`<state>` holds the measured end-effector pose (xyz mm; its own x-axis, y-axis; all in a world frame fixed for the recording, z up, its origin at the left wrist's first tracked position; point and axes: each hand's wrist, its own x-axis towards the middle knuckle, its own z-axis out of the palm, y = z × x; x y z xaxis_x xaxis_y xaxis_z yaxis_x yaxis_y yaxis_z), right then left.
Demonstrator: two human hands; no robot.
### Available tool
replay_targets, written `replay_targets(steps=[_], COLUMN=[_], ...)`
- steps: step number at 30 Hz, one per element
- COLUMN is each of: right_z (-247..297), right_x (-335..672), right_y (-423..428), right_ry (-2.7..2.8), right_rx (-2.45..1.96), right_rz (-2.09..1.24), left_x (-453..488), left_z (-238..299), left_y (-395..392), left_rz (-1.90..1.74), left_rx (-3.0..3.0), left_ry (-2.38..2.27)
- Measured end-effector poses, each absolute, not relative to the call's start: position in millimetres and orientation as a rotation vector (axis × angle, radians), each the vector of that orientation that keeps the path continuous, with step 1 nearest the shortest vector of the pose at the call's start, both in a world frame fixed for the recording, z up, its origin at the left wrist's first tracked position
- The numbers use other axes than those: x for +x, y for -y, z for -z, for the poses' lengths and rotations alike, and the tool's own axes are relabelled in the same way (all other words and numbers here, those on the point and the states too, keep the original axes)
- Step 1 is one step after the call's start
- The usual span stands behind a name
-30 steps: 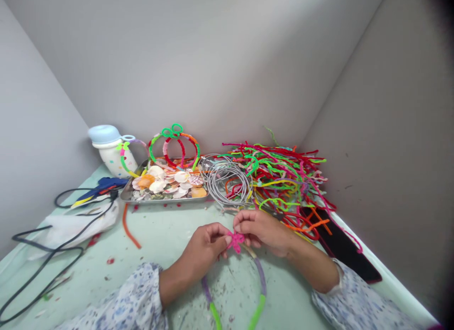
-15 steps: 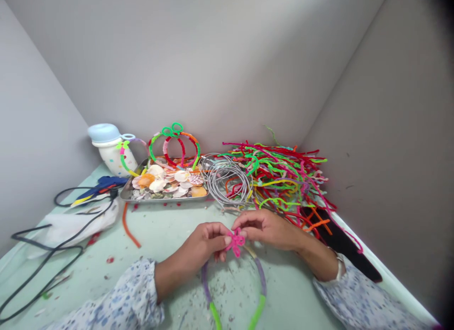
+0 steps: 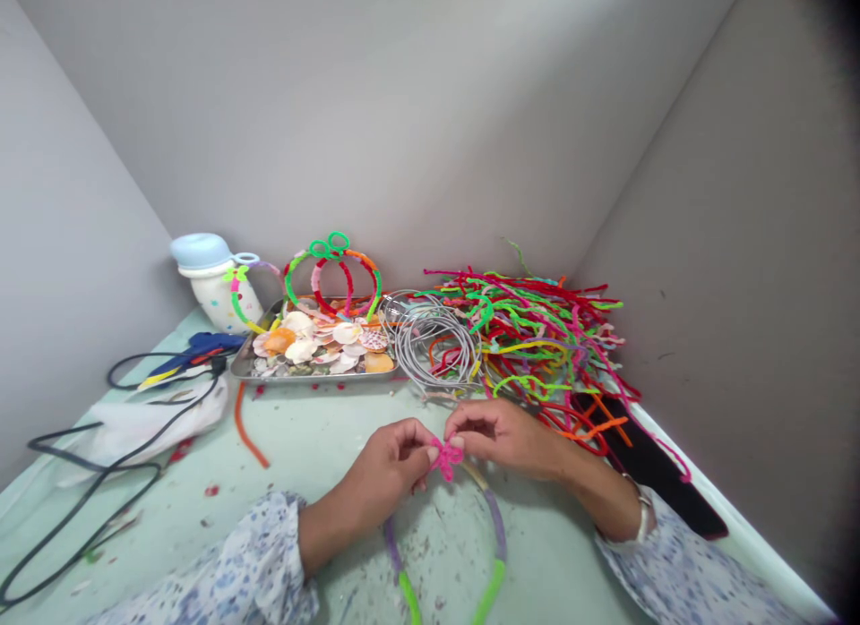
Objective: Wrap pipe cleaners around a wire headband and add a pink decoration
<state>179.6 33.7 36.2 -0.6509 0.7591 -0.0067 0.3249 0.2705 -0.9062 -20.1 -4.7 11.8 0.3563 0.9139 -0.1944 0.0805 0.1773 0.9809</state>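
A pink pipe-cleaner flower point(image 3: 448, 461) sits at the top of a headband point(image 3: 497, 526) wrapped in purple, beige and green. My left hand point(image 3: 390, 468) pinches the flower's left side between thumb and fingers. From the other side, my right hand point(image 3: 501, 437) grips the flower's upper right petal with thumb and forefinger. Both hands hover low over the table, fingertips nearly meeting. The headband hangs down toward me, its lower ends cut off by the frame. My left fingers partly cover its left arm near the top.
Behind my hands stand a metal tray point(image 3: 315, 380) of shells with finished headbands point(image 3: 366, 271), a coil of grey wire point(image 3: 409, 356) and a heap of colourful pipe cleaners point(image 3: 537, 329). At left are a white bottle point(image 3: 225, 298), blue-handled pliers point(image 3: 194, 347) and a black cable point(image 3: 100, 468). A black object point(image 3: 665, 473) lies right.
The whole view has shifted slightly. Both hands keep their pinch on the pink flower, and the flower has tilted a little between the fingertips.
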Motion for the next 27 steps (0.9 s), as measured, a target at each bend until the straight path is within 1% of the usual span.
replay_targets(steps=[7,14,19,27], right_z=[-37,-32,-28,-18], right_x=[177,177,179,177], right_y=[-32,-34,-36,-37], right_ry=[2.057,2.014,2.043,2.102], right_rx=[-1.013,-1.012,-0.949,-0.824], right_rz=[-1.471,-1.546,-1.478,-1.150], left_x=[-18,-20,-22,-22], left_z=[-10,-11,-15,-14], left_y=[5,2,1,2], left_rz=[-0.776,-0.724,-0.675,-0.707], left_rx=[1.276,1.145,1.087,0.938], left_ry=[-1.096,-1.061,-1.024,-0.923])
